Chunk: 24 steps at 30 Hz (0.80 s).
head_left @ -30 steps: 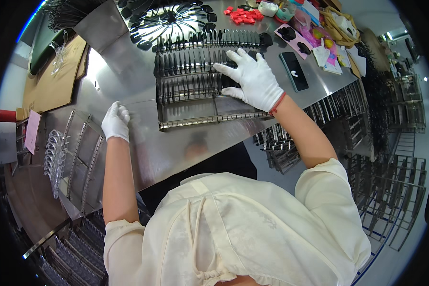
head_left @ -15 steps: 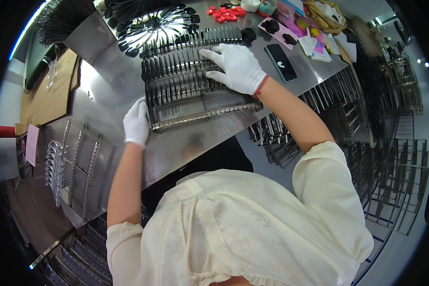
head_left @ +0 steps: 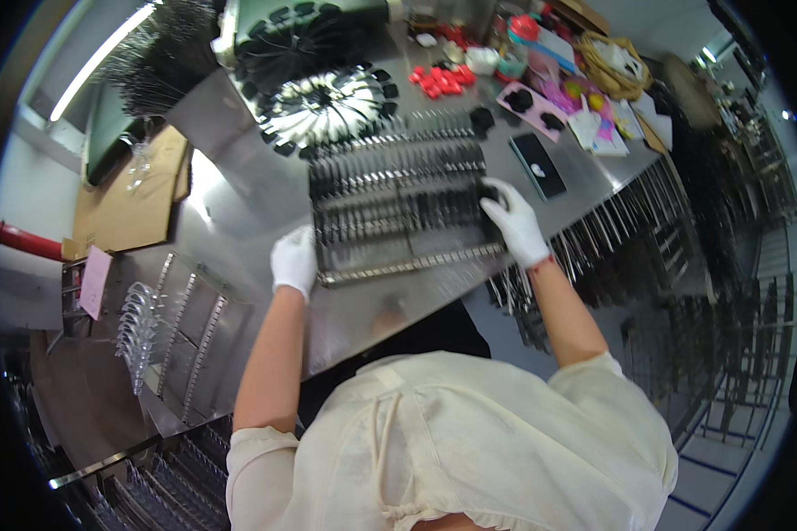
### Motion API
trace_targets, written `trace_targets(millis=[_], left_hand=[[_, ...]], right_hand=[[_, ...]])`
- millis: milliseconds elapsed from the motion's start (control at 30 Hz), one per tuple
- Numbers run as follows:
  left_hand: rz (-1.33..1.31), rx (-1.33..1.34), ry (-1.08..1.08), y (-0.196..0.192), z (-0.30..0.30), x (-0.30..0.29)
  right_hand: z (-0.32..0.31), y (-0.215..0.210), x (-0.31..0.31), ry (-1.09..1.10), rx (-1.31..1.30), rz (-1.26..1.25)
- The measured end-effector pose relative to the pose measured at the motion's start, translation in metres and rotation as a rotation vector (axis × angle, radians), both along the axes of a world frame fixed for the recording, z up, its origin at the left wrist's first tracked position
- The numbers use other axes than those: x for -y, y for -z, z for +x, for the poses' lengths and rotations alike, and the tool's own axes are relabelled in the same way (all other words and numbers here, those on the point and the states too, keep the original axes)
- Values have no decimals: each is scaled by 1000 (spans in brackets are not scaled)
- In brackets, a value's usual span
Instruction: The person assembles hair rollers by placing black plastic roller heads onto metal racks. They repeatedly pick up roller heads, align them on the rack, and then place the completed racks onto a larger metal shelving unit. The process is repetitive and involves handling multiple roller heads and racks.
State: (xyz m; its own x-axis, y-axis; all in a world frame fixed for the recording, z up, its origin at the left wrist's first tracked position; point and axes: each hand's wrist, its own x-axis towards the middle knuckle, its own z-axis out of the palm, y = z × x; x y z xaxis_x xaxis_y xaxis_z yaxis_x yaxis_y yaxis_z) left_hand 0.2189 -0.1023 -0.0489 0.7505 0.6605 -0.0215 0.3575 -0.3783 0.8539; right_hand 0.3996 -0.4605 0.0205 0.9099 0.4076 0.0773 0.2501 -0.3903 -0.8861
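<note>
A metal rack (head_left: pixel 407 261) lies on the steel table in front of me, its rows filled with thin dark pieces standing on edge; the nearest bar holds none. Both my hands wear white gloves. My left hand (head_left: pixel 293 259) is closed on the rack's left end near the front corner. At the opposite end, my right hand (head_left: pixel 516 221) grips the right side with thumb and fingers. What the fingertips press on is partly hidden. Behind the rack, stalks with black flat tips (head_left: pixel 328 104) fan out in a circle over a bright white surface.
A phone (head_left: pixel 537 166) lies right of the rack. Red pieces (head_left: pixel 442 81), a pink card (head_left: pixel 531 111) with black parts and a basket (head_left: pixel 613 66) sit farther back. At left are cardboard (head_left: pixel 133 195), another rack frame (head_left: pixel 186 341) and clear plastic hooks (head_left: pixel 136 332).
My right hand has left the top of the rack's rows and moved right and down to its right end. My left hand stays at the left end. The whole view has shifted.
</note>
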Motion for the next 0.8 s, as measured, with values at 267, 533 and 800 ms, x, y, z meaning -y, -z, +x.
trace_targets(millis=[267,533,800], left_hand=[[165,-73,42,-31,-32,44],[82,55,-4,-78,-113,4],[525,159,-420,-132,-214,-82]], right_hand=[[-6,18,-29,209,175,-13],[18,-58,-112,193,500,114],[-24,-88,-505,-818,-171,20]])
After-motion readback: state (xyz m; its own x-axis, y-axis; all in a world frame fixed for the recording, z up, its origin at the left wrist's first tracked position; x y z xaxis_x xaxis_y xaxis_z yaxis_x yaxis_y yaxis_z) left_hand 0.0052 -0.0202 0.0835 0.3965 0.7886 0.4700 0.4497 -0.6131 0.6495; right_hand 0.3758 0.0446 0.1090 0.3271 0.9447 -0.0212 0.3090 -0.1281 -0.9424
